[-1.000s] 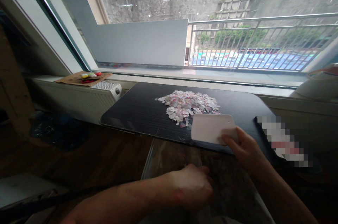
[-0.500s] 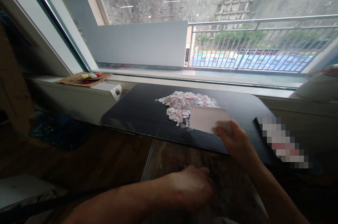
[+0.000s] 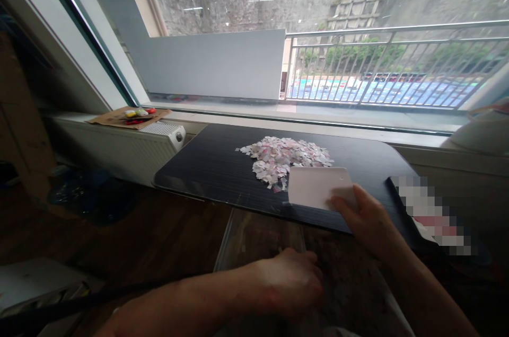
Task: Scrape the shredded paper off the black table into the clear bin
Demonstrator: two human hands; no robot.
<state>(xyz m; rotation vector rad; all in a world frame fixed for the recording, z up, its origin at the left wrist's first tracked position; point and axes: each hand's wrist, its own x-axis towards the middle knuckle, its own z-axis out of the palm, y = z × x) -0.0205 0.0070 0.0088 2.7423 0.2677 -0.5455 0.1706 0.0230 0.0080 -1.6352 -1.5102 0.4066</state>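
Note:
A heap of small pink and white paper scraps (image 3: 284,156) lies on the black tabletop (image 3: 214,173). My right hand (image 3: 368,220) grips a flat white plastic scraper (image 3: 316,187) by its right end; the scraper's edge rests on the table at the near right side of the heap. My left hand (image 3: 292,284) is closed on the rim of a clear plastic bag or container (image 3: 254,236) held below the table's front edge. Scraps show inside the clear container.
A white radiator (image 3: 159,133) stands left of the table, with a cardboard sheet (image 3: 127,117) bearing small coloured items on it. A blurred-out flat object (image 3: 431,215) lies at the table's right end. A window with a railing outside runs behind.
The scraper went forward into the heap half a second ago, then came back toward the front edge. My left hand stayed put.

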